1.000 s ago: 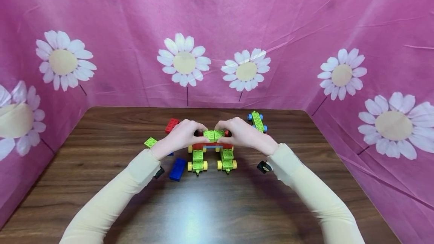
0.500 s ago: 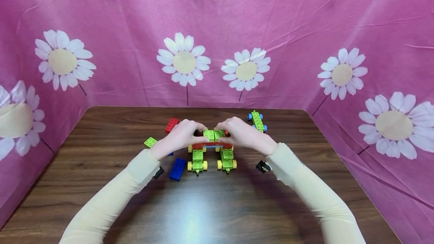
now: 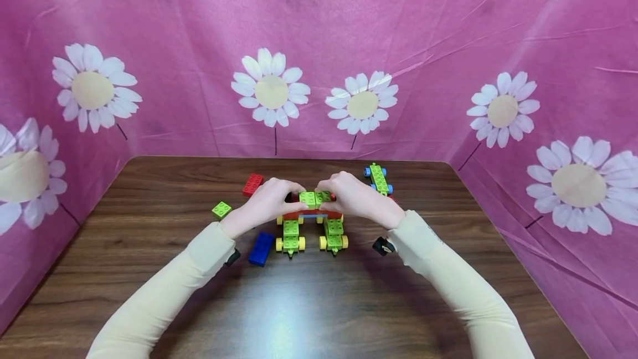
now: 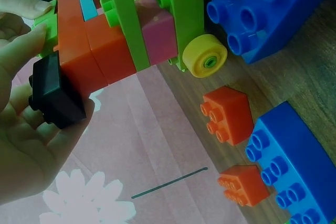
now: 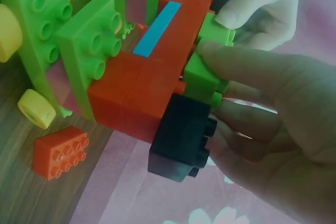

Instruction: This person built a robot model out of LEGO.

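Observation:
A toy-brick structure stands at the centre, with a red beam (image 5: 173, 40) across two lime-green wheeled bases (image 3: 291, 244). On top, two lime-green bricks (image 3: 315, 199) sit side by side. My left hand (image 3: 271, 197) pinches the left one between thumb and fingers; its fingers pass behind the structure. From the other side, my right hand (image 3: 355, 198) pinches the right brick (image 5: 198, 74), thumb on the near face. Dark bricks, black in the wrist views, stick up at the beam's ends, one beside the left hand (image 4: 56, 90) and one beside the right (image 5: 181, 135).
Left of the structure lie a blue brick (image 3: 261, 249), a red brick (image 3: 253, 184) and a lime-green brick (image 3: 221, 209). A lime-green wheeled base with blue wheels (image 3: 379, 178) stands at the back right. Flowered pink cloth (image 3: 319, 15) rises behind the table (image 3: 164, 193).
Both hands stay on the green bricks. The right wrist has shifted slightly to the left, and the left wrist a little; the structure has not visibly moved.

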Demonstrator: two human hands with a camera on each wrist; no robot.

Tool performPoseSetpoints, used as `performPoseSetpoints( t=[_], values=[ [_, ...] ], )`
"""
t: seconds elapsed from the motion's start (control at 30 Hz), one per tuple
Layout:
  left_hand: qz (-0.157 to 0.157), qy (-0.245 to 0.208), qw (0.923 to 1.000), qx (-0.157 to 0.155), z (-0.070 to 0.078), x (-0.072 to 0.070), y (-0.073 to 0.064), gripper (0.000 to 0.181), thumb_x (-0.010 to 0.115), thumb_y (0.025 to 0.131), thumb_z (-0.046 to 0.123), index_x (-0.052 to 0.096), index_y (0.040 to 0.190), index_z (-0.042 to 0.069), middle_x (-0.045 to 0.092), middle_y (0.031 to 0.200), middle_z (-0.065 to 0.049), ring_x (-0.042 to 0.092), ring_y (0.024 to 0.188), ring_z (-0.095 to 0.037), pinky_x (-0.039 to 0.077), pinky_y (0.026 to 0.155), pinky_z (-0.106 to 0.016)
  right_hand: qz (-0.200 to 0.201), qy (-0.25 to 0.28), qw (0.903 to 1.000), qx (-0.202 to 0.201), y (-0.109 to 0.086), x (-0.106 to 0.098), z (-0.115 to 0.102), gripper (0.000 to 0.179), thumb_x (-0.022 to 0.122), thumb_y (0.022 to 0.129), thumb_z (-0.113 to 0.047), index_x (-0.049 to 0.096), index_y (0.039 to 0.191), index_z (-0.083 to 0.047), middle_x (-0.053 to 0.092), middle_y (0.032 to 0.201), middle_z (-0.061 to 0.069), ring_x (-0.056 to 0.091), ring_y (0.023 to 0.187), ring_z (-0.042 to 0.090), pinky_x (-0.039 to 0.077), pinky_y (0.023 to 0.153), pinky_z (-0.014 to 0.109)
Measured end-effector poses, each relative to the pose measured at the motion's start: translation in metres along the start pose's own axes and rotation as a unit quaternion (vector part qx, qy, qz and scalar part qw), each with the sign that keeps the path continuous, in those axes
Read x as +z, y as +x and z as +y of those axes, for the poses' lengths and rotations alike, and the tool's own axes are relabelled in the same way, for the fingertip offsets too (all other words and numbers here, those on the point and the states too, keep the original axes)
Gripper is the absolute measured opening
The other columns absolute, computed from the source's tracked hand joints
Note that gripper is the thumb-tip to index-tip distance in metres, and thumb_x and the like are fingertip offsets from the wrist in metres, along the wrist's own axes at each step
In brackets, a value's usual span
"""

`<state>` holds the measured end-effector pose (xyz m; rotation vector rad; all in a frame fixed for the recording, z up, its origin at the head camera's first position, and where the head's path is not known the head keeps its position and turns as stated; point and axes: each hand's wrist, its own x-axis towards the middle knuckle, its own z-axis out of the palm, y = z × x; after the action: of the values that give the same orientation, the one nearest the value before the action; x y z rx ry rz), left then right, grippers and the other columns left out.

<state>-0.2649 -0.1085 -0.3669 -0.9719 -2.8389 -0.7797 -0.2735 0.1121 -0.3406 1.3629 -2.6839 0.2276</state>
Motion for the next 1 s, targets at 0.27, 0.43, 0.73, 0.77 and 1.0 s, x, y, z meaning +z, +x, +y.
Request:
performPoseSetpoints(
  t=[0.27, 0.43, 0.73, 0.77, 1.0],
  values=[
    [0.003, 0.005, 1.0, -0.001, -0.0015, 0.0003, -0.0011, 0.033, 0.074, 0.089, 0.033, 0.074, 0.111, 0.009, 0.074, 0.095, -0.003, 0.046, 0.061, -0.007, 0.037, 0.055, -0.02, 0.001, -0.007, 0.9999, 0.014, 0.0008, 0.0011, -0.0029, 0.029, 0.084, 0.079, -0.022, 0.074, 0.101, -0.007, 0.072, 0.084, 0.004, 0.057, 0.066, 0.011, 0.05, 0.065, 0.026],
    [0.007, 0.007, 1.0, 0.002, -0.0024, -0.0004, -0.0008, 0.032, 0.074, 0.088, 0.034, 0.075, 0.11, 0.01, 0.073, 0.089, -0.001, 0.044, 0.059, -0.007, 0.034, 0.052, -0.019, 0.0, 0.002, 0.9999, 0.013, 0.0014, 0.0008, -0.0015, 0.03, 0.083, 0.08, -0.023, 0.074, 0.102, -0.006, 0.073, 0.086, 0.005, 0.059, 0.068, 0.013, 0.052, 0.068, 0.028],
    [0.012, 0.005, 0.9999, 0.011, -0.0035, 0.0007, 0.0014, 0.03, 0.075, 0.088, 0.033, 0.075, 0.107, 0.01, 0.072, 0.084, -0.001, 0.043, 0.056, -0.007, 0.033, 0.051, -0.019, -0.001, 0.009, 0.9998, 0.017, 0.001, 0.0006, 0.0015, 0.031, 0.083, 0.08, -0.023, 0.074, 0.105, -0.006, 0.074, 0.089, 0.005, 0.062, 0.069, 0.015, 0.054, 0.072, 0.032],
    [0.013, 0.005, 0.9998, 0.011, -0.0036, 0.0009, 0.0015, 0.03, 0.075, 0.088, 0.033, 0.075, 0.107, 0.01, 0.072, 0.085, 0.0, 0.043, 0.057, -0.007, 0.033, 0.051, -0.019, 0.004, 0.012, 0.9998, 0.018, 0.0003, 0.0015, 0.0022, 0.031, 0.083, 0.08, -0.024, 0.074, 0.105, -0.006, 0.075, 0.089, 0.005, 0.062, 0.069, 0.016, 0.054, 0.072, 0.032],
    [0.008, 0.004, 0.9999, 0.007, -0.0015, 0.0018, 0.0014, 0.033, 0.075, 0.088, 0.033, 0.074, 0.111, 0.01, 0.075, 0.094, -0.002, 0.048, 0.059, -0.006, 0.036, 0.051, -0.019, 0.026, 0.04, 0.9985, 0.025, -0.0068, 0.006, 0.0058, 0.035, 0.082, 0.08, -0.023, 0.075, 0.11, -0.005, 0.077, 0.101, 0.007, 0.069, 0.08, 0.02, 0.057, 0.075, 0.035]
  ],
)
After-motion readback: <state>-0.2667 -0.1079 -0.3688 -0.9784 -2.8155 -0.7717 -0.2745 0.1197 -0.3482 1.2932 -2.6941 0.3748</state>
